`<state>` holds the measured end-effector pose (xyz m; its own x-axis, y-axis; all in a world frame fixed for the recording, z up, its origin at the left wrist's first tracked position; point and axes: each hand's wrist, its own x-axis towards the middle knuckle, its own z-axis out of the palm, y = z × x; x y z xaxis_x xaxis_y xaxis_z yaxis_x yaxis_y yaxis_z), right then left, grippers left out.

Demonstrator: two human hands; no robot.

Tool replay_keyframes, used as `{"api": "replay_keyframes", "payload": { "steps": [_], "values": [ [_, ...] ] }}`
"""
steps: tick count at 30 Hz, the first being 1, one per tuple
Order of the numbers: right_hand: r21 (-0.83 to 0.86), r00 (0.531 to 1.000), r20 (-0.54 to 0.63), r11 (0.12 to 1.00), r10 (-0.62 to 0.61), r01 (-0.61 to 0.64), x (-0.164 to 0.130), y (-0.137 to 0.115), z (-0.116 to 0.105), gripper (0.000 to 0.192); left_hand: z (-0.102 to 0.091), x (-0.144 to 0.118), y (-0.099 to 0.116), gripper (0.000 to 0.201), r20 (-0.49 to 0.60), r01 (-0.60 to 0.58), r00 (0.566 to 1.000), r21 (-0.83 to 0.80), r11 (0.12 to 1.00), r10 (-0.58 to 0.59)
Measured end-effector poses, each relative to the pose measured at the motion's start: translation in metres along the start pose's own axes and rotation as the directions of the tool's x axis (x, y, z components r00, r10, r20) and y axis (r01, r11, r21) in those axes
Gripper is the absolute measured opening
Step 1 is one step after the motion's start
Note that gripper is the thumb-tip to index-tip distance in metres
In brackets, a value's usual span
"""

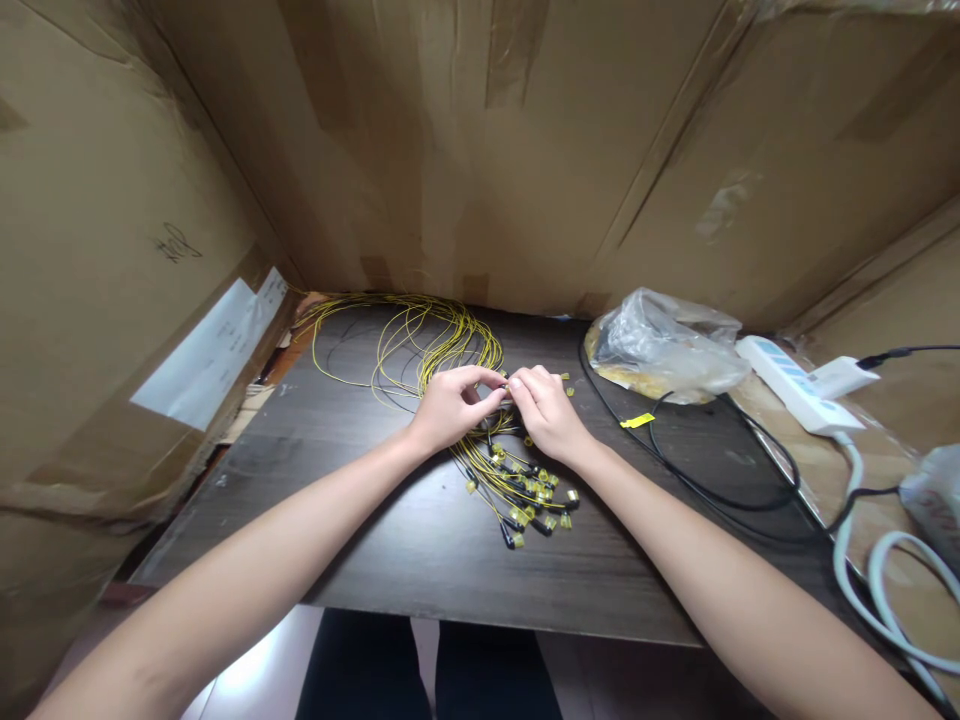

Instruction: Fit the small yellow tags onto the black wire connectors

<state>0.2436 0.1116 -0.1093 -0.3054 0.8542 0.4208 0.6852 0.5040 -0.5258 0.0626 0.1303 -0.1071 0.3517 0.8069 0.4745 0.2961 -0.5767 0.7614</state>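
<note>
Head view: cardboard walls (480,140) ring a dark worktop (420,540). A plastic bag (664,345) lies at two o'clock, a power strip (795,385) beyond it. Yellow wires (420,340) loop at twelve o'clock. At centre, left hand (450,408) and right hand (546,412) meet, each grip pinching one small connector (507,386).

You get dim, warm light with a soft sheen on the near-left tabletop (247,470), while wide-angle distortion bends the edges and blurs your near forearms.
</note>
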Motion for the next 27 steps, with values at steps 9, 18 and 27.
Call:
{"api": "replay_keyframes", "payload": {
  "steps": [9,18,27],
  "values": [
    [-0.003,0.999,-0.031,1.000,0.017,-0.017,-0.0025,-0.0045,0.0003,0.032,-0.0007,0.0003,0.0009,0.010,-0.010,0.016,1.000,-0.005,1.000,-0.016],
    [0.052,0.999,-0.045,0.999,0.014,-0.012,-0.0018,-0.0036,-0.0019,0.027,-0.0003,-0.0006,-0.0002,0.012,-0.015,-0.019,1.000,0.008,1.000,0.019],
    [0.082,0.997,-0.079,0.997,0.015,-0.009,-0.0023,-0.0030,-0.0015,0.022,0.0009,-0.0001,0.0013,0.012,-0.018,0.019,1.000,-0.015,1.000,-0.019]
  ]
}}
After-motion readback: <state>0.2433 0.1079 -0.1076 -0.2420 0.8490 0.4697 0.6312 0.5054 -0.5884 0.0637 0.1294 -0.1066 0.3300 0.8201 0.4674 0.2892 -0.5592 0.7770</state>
